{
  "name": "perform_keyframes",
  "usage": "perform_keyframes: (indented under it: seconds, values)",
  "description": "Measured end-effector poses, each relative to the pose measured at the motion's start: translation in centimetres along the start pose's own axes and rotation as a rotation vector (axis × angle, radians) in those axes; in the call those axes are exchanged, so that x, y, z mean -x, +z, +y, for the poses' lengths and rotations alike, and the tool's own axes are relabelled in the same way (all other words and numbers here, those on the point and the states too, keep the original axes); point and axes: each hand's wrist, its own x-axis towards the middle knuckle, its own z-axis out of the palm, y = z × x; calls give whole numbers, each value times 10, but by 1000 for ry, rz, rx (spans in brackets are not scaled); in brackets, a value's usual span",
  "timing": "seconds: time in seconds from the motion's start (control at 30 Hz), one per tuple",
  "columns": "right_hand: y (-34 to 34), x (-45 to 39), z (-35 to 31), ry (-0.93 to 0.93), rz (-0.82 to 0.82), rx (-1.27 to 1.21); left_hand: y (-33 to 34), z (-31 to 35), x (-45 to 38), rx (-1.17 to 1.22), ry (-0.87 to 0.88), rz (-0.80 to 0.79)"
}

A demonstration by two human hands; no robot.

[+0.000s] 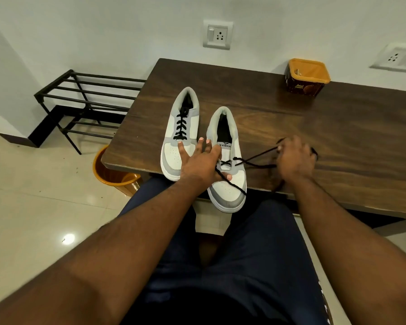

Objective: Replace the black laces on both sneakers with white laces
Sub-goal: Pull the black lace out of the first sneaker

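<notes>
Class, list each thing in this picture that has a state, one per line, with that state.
Left sneaker: fully laced in black.
Right sneaker: black lace mostly pulled out, one crossing left.
Left hand: fingers spread, pressing on the sneakers.
Right hand: gripping the loose lace.
Orange tub: lidless.

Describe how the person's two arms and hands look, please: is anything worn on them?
Both forearms are bare up to the frame edge; no sleeves, watch or gloves show. The left hand has short, pale fingernails and no ring I can see. The right hand shows only its back, also without visible jewellery.
</notes>
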Motion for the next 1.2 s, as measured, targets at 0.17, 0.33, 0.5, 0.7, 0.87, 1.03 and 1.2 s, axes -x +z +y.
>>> perform_keyframes:
  seconds: [0.17,0.33,0.5,0.7,0.87,1.03,1.2]
  values:
    - [-4,-16,9,277,131,-269,-1,-1,2,21,-6,5]
    - [-2,-30,15,499,243,-511,1,-1,3,32,1,5]
    - [2,-52,22,501,148,-571,0,-1,6,112,-14,-13]
    - [-4,-23,-15,191,118,-519,-4,-5,11,280,18,60]
    - [8,47,-60,-46,-3,-744,10,-13,34,830,-2,217]
    - [26,87,-78,-69,17,-818,12,-3,38,974,-285,350]
    - [33,97,-82,-114,18,-798,12,3,25,979,-349,275]
